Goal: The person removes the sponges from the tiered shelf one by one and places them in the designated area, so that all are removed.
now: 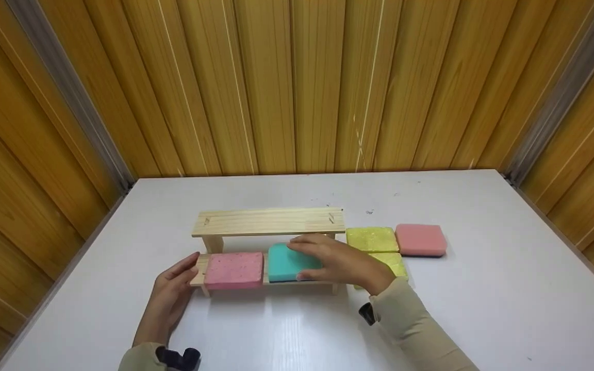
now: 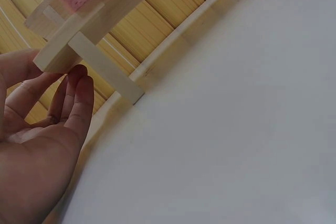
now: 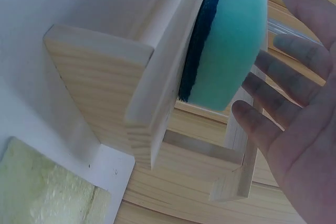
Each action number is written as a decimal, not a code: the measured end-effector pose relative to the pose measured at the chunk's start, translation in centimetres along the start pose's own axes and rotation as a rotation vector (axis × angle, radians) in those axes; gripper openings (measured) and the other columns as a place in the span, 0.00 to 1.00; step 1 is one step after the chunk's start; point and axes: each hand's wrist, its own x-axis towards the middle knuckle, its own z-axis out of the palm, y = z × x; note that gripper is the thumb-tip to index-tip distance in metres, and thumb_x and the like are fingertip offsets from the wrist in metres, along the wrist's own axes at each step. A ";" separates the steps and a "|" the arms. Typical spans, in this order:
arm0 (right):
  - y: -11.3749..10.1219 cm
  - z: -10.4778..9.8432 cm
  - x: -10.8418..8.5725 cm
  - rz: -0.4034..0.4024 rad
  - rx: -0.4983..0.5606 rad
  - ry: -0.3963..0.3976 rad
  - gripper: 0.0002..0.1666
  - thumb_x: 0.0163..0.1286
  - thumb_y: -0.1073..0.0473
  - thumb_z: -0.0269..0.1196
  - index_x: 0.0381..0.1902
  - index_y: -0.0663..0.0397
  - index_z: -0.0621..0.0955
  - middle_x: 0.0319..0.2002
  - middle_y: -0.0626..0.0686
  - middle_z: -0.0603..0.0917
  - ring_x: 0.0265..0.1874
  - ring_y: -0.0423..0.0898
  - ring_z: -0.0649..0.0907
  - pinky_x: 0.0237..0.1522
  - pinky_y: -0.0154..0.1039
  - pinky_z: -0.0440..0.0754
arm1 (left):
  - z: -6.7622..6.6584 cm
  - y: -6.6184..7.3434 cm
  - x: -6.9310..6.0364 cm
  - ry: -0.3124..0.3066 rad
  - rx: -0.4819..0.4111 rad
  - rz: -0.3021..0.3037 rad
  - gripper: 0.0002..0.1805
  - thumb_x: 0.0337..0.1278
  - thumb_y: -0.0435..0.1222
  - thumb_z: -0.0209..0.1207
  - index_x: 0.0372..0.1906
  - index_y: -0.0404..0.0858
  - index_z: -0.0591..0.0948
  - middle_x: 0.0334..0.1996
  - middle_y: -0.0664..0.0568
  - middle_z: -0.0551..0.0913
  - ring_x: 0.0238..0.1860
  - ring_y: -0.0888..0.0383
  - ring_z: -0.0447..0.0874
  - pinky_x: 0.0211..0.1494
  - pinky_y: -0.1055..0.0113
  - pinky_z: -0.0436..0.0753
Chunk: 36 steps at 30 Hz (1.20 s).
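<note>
A two-step wooden rack [image 1: 268, 222] stands on the white table. On its lower step lie a pink sponge [image 1: 234, 270], left, and a teal sponge [image 1: 292, 264] with a dark underside, right. The left hand [image 1: 169, 294] holds the left end of the lower step, thumb and fingers around the board's end [image 2: 58, 59] in the left wrist view. The right hand [image 1: 342, 260] is over the teal sponge's right part, fingers spread; in the right wrist view the fingers [image 3: 286, 87] lie beside the teal sponge [image 3: 236, 40], and whether they touch it is unclear.
Right of the rack, two yellow sponges [image 1: 372, 239] lie one behind the other, the front one partly hidden by the right wrist. A salmon-pink sponge [image 1: 421, 239] with a dark underside lies beside them. Wood-patterned panels [image 1: 297, 87] rise behind the table.
</note>
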 end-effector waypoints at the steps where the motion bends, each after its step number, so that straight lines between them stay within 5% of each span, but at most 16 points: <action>1: 0.0 0.1 0.1 -0.001 0.001 -0.001 0.37 0.65 0.47 0.63 0.70 0.51 0.68 0.68 0.51 0.69 0.69 0.50 0.67 0.69 0.48 0.70 | 0.0 0.0 0.0 0.005 0.000 -0.002 0.30 0.63 0.28 0.53 0.70 0.30 0.63 0.72 0.44 0.61 0.72 0.51 0.60 0.64 0.73 0.75; 10: -0.1 0.7 0.5 -0.015 -0.019 0.004 0.37 0.65 0.47 0.64 0.69 0.51 0.68 0.69 0.52 0.68 0.69 0.50 0.66 0.69 0.46 0.70 | 0.0 0.0 0.0 0.009 -0.006 -0.011 0.31 0.61 0.28 0.55 0.70 0.31 0.64 0.72 0.45 0.62 0.50 0.74 0.78 0.63 0.73 0.76; 17: -0.2 0.9 0.6 -0.006 -0.030 0.011 0.37 0.65 0.47 0.64 0.70 0.50 0.68 0.70 0.52 0.67 0.70 0.51 0.65 0.68 0.48 0.72 | 0.1 0.1 0.0 0.019 -0.017 -0.022 0.32 0.61 0.28 0.56 0.70 0.31 0.63 0.71 0.45 0.63 0.50 0.74 0.78 0.63 0.72 0.77; 25: -0.3 1.2 0.5 0.021 -0.065 -0.006 0.38 0.65 0.46 0.64 0.70 0.49 0.68 0.72 0.55 0.64 0.69 0.52 0.66 0.68 0.50 0.71 | 0.1 0.1 0.0 0.023 -0.006 0.010 0.31 0.61 0.28 0.55 0.69 0.30 0.64 0.71 0.43 0.63 0.62 0.61 0.71 0.62 0.73 0.77; 36: -0.5 1.6 0.3 0.039 -0.088 -0.019 0.40 0.64 0.45 0.64 0.71 0.47 0.66 0.71 0.54 0.64 0.69 0.52 0.66 0.67 0.49 0.72 | 0.0 0.1 -0.1 0.012 -0.038 -0.007 0.30 0.62 0.27 0.54 0.70 0.30 0.63 0.72 0.45 0.63 0.52 0.72 0.78 0.64 0.71 0.76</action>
